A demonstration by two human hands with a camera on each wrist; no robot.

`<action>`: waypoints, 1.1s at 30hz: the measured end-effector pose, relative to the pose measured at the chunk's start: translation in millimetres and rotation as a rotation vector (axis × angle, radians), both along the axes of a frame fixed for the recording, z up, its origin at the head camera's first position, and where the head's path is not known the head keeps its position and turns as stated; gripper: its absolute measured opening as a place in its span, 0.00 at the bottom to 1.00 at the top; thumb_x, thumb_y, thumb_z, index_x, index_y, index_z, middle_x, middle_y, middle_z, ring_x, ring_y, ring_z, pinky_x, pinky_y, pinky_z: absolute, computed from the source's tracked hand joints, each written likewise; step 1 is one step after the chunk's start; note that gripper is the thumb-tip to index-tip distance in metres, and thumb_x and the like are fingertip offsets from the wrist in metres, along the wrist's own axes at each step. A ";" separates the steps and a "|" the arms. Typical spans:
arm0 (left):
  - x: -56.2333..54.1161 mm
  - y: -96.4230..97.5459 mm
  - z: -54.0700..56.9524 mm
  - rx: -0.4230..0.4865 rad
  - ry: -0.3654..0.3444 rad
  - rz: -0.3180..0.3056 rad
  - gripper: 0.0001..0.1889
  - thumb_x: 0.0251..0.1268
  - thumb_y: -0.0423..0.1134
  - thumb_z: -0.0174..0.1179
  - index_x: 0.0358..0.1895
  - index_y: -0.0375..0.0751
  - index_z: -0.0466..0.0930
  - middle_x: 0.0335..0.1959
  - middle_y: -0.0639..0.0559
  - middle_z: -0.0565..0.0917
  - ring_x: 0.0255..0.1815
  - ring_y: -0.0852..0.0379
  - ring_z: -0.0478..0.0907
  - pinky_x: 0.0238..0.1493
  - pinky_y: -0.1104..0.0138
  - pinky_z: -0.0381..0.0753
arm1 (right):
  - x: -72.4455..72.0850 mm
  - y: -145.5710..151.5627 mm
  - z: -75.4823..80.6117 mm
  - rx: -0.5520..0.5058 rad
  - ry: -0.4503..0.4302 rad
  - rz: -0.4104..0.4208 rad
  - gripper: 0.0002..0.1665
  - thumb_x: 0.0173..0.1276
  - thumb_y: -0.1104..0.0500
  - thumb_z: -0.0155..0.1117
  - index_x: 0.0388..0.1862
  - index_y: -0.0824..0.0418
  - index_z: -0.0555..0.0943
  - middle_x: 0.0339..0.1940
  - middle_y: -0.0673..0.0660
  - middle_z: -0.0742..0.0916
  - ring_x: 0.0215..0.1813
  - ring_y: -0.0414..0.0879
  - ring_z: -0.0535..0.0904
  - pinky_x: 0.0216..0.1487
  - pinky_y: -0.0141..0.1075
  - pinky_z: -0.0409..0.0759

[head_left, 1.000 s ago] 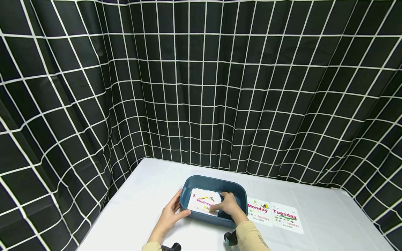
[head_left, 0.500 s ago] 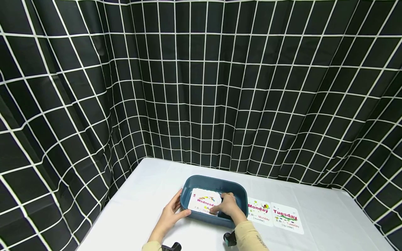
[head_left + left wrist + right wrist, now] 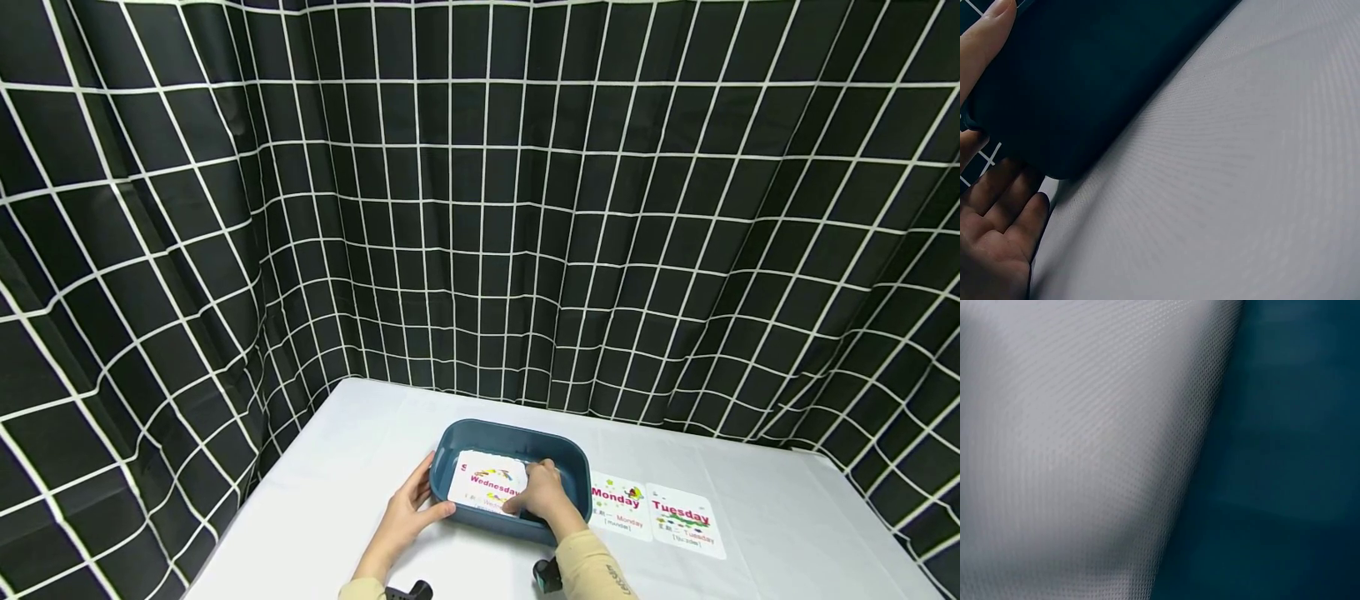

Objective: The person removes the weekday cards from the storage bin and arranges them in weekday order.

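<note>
A dark blue plastic bin (image 3: pixel 498 523) stands on the white table. My left hand (image 3: pixel 403 518) holds its left end, thumb along the front rim and fingers against the end wall. In the left wrist view the thumb (image 3: pixel 988 37) lies on the rim and the other fingers (image 3: pixel 1007 200) sit beside the corner. Inside the bin, a Wednesday card (image 3: pixel 487 480) lies on top of other cards. My right hand (image 3: pixel 546 496) reaches in and grips that card's right edge between thumb and fingers. The right wrist view shows only the bin's wall (image 3: pixel 1285 437) and tablecloth.
A Monday card (image 3: pixel 621 508) lies right of the bin, with a Tuesday card (image 3: pixel 684 522) beside it, both face up on the white tablecloth (image 3: pixel 787 517). A black curtain (image 3: pixel 510 250) with white grid lines hangs behind the table.
My right hand has shifted very slightly inside the bin at the Wednesday card's edge. The left hand, the bin and the cards outside it stay in place.
</note>
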State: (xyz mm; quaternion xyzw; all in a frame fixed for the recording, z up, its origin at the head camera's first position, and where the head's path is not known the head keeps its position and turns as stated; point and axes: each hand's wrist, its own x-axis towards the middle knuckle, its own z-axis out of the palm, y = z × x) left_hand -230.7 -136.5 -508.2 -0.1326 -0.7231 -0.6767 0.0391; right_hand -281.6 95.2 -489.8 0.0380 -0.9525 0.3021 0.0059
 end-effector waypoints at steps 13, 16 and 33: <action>-0.1 0.1 -0.6 0.007 -0.002 0.002 0.43 0.53 0.30 0.67 0.71 0.33 0.52 0.61 0.29 0.66 0.64 0.37 0.61 0.65 0.55 0.61 | 2.3 1.6 4.3 -0.036 -0.006 -0.019 0.42 0.33 0.60 0.83 0.46 0.79 0.74 0.38 0.64 0.73 0.45 0.59 0.71 0.52 0.51 0.74; 0.1 -0.1 -0.7 0.015 -0.002 -0.001 0.43 0.52 0.30 0.67 0.71 0.33 0.52 0.61 0.29 0.66 0.64 0.36 0.61 0.65 0.54 0.61 | 1.2 1.9 2.9 -0.055 -0.011 -0.027 0.42 0.32 0.60 0.83 0.45 0.77 0.73 0.38 0.63 0.73 0.44 0.58 0.71 0.51 0.50 0.75; 1.1 -0.1 -0.1 0.006 0.008 0.007 0.43 0.52 0.30 0.67 0.70 0.33 0.53 0.61 0.30 0.67 0.63 0.38 0.63 0.64 0.55 0.62 | -0.6 4.5 6.2 -0.192 -0.031 -0.109 0.42 0.34 0.65 0.81 0.48 0.73 0.67 0.38 0.64 0.76 0.42 0.57 0.71 0.46 0.50 0.76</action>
